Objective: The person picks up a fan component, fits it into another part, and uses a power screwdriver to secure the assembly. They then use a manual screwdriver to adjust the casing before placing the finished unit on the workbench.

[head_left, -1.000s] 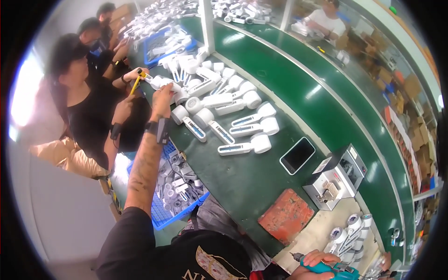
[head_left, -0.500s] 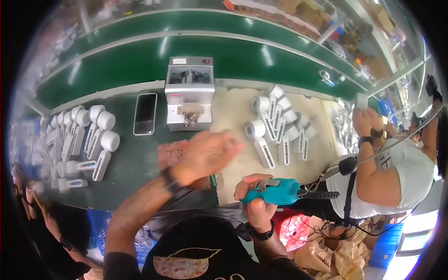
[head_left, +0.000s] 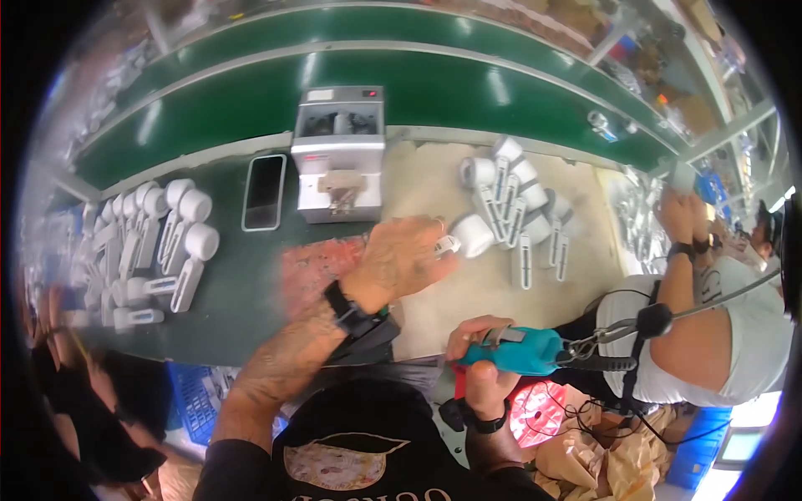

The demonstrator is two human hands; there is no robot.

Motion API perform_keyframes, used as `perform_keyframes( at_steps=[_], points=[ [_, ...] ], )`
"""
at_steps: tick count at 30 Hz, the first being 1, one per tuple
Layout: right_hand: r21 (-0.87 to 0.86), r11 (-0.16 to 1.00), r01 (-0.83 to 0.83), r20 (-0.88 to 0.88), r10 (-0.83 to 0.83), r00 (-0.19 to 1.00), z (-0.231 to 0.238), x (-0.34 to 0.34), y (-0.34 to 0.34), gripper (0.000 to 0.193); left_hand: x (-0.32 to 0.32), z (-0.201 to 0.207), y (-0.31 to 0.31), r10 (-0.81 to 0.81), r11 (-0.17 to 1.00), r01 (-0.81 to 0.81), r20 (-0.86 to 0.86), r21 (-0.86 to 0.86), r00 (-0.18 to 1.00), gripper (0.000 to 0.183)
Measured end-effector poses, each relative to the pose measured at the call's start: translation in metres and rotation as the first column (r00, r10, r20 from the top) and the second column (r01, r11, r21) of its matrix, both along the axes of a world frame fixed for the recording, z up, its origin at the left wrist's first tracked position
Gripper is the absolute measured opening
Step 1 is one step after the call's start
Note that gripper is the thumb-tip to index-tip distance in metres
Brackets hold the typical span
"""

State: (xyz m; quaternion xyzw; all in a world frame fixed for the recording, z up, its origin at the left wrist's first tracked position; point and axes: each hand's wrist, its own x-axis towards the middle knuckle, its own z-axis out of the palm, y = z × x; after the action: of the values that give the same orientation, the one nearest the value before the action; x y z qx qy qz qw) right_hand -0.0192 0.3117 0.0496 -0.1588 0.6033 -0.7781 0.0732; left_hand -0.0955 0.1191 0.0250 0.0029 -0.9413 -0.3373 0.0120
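Green conveyor belt (head_left: 468, 92) curves across the far side, behind a long worktop (head_left: 238, 292) whose left part is dark green and whose right part is covered by a tan board (head_left: 418, 184). At the right edge sits a co-worker (head_left: 702, 326) in a white top, hands raised beside a blurred heap of pale parts. Near the middle of the worktop, toward the belt, stands a silver bench machine (head_left: 341, 192). Left of it, many white handled devices lie in a loose row (head_left: 159, 225); right of it, a second cluster (head_left: 514, 200) of them rests on the tan board. A worn red slab (head_left: 305, 271) lies in front of the machine, partly hidden by the left arm, and a phone (head_left: 265, 192) with a dark screen lies just left of the machine.

The right grip (head_left: 484, 351) is wrapped around a teal electric screwdriver (head_left: 526, 351) close to the body. The left grip (head_left: 405, 259) is grasping a white handled device (head_left: 472, 236): its handle sits at the fingertips, and its round head points right, just beside the cluster.

Smallest are the markings: a white label (head_left: 319, 95) and a tiny red display (head_left: 369, 93) on the machine, red print on its front, and pale lettering across the wearer's black T-shirt (head_left: 359, 417).
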Motion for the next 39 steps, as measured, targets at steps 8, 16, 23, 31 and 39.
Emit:
perform_keyframes(
  at_steps=[8, 16, 23, 31, 39],
  points=[
    [-0.01, 1.0, 0.019, -0.069, -0.02, 0.997, 0.01, -0.027, -0.048, 0.069, 0.076, 0.009, -0.081, -0.022, 0.999, 0.031, -0.295, 0.028, 0.955, 0.021],
    [-0.145, 0.977, -0.156, -0.243, 0.118, 0.963, 0.03, -0.088, -0.155, 0.057, 0.096, -0.009, -0.101, -0.119, 0.993, 0.096, -0.425, -0.074, 0.897, 0.04],
    [0.01, 0.992, -0.126, -0.423, 0.118, 0.898, 0.012, -0.121, -0.222, 0.035, 0.104, -0.031, -0.114, -0.081, 0.996, 0.062, -0.425, -0.058, 0.902, 0.05],
    [0.055, 0.988, -0.147, -0.349, 0.157, 0.924, 0.006, -0.114, -0.215, 0.032, 0.103, -0.033, -0.114, -0.026, 1.0, 0.029, -0.437, 0.0, 0.899, 0.047],
    [0.076, 0.967, -0.243, -0.251, 0.254, 0.934, 0.009, -0.082, -0.158, 0.055, 0.1, -0.03, -0.114, -0.013, 1.0, 0.019, -0.432, 0.01, 0.902, 0.043]
  ],
)
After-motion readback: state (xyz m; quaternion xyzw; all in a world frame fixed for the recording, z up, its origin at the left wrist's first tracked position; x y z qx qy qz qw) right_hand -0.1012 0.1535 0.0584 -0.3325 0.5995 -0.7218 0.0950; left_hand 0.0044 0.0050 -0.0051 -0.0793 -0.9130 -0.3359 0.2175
